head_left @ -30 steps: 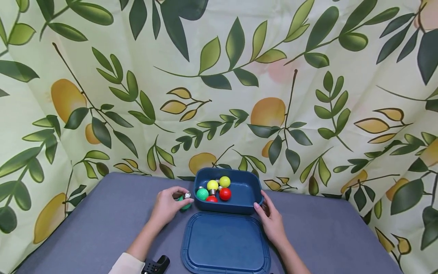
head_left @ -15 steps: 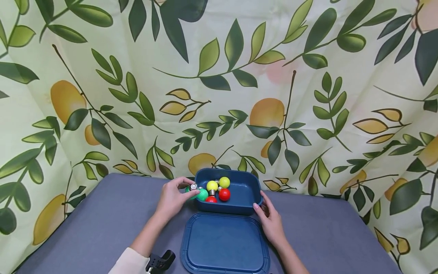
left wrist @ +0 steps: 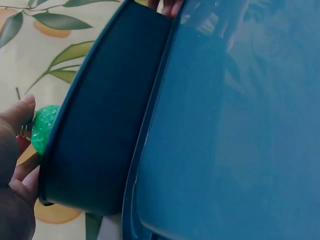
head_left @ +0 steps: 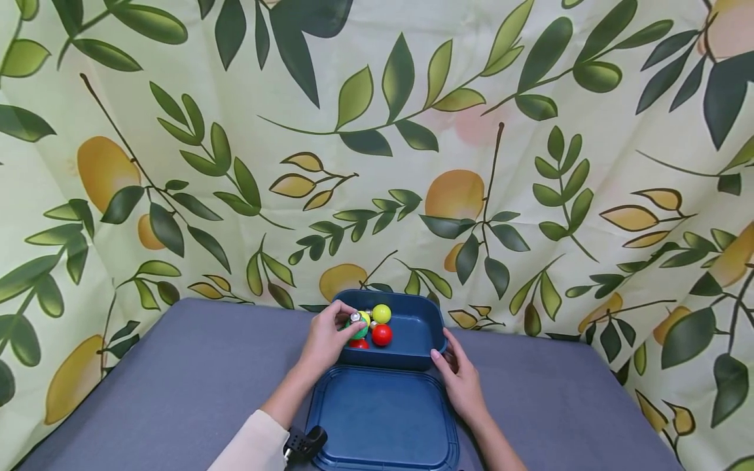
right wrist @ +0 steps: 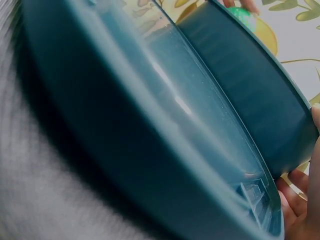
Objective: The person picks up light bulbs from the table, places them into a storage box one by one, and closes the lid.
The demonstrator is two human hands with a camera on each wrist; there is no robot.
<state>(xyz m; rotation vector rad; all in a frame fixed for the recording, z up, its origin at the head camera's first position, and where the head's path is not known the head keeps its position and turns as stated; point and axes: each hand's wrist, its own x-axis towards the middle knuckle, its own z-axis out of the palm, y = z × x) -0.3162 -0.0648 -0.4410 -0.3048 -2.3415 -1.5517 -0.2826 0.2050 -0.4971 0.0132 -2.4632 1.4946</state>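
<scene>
My left hand (head_left: 325, 339) pinches a green light bulb (left wrist: 45, 127) over the left end of a dark blue box (head_left: 389, 358); the bulb's metal screw base points up. Inside the box lie a red bulb (head_left: 382, 335) and a yellow bulb (head_left: 382, 313). A second red bulb (head_left: 358, 343) and a second yellow one (head_left: 366, 316) show partly beside the held bulb. Another green bulb, seen in the box earlier, is hidden behind the hand and held bulb. My right hand (head_left: 462, 383) grips the box at its front right corner, thumb on the near side.
A blue lid (head_left: 383, 418) lies on the grey cloth (head_left: 194, 366) right in front of the box. Behind the box hangs a leaf-and-fruit patterned curtain (head_left: 377, 163). A black strap device (head_left: 305, 443) sits at the left wrist, over the lid's left edge.
My left hand has carried the green bulb rightward, from beside the box to over its left end. My right hand has kept its grip on the box.
</scene>
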